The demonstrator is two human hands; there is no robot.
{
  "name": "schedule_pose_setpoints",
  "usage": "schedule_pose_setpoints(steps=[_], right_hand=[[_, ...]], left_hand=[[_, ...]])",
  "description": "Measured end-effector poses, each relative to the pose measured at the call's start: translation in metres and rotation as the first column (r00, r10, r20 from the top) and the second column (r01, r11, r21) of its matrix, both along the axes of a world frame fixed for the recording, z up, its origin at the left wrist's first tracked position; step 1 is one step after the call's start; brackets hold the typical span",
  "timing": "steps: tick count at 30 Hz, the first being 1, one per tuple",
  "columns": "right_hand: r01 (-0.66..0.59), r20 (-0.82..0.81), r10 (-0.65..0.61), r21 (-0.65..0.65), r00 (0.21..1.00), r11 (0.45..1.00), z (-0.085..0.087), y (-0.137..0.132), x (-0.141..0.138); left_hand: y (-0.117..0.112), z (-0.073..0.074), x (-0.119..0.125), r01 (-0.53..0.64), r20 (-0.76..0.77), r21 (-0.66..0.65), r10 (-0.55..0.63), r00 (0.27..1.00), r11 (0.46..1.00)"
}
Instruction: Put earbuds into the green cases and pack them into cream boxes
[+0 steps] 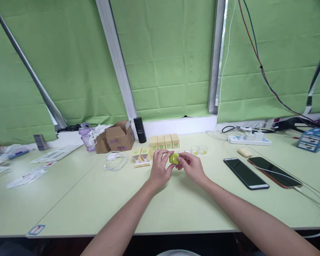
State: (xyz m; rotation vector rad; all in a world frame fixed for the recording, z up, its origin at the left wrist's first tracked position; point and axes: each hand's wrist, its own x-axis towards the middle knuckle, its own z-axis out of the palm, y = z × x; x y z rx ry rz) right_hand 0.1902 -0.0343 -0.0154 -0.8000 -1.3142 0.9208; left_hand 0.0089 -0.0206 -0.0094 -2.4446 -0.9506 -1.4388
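Observation:
Between both hands, above the pale table, is a small rounded yellow-green case (174,158); its exact kind is unclear. The fingers and thumb of my left hand (160,166) are closed on its left side. From the right, my right hand (191,165) pinches the case too. Just behind my hands stands a row of small cream boxes (164,141) with green labels. Two more cream boxes (142,155) with open flaps are to the left of my left hand. Small clear round containers (198,150) with yellow bits sit behind my right hand.
Two phones (245,173) and a cream item (244,153) lie at right, near a power strip (249,140). A coiled white cable (116,161), a cardboard box (120,137), a black cylinder (140,130) and a purple bottle (86,138) are at left. The table's front edge runs under my forearms.

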Motion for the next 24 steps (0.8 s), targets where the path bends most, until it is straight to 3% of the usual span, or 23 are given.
schedule_pose_setpoints(steps=[18, 24], right_hand=[[0.036, 0.159, -0.066, 0.181, 0.985, 0.983, -0.001, -0.002, 0.010], [0.149, 0.180, -0.186, 0.201, 0.966, 0.968, 0.004, 0.002, 0.016]], left_hand=[[-0.002, 0.006, 0.001, 0.061, 0.106, -0.180, -0.042, 0.993, 0.982], [0.007, 0.002, -0.001, 0.111, 0.306, -0.274, -0.022, 0.952, 0.955]])
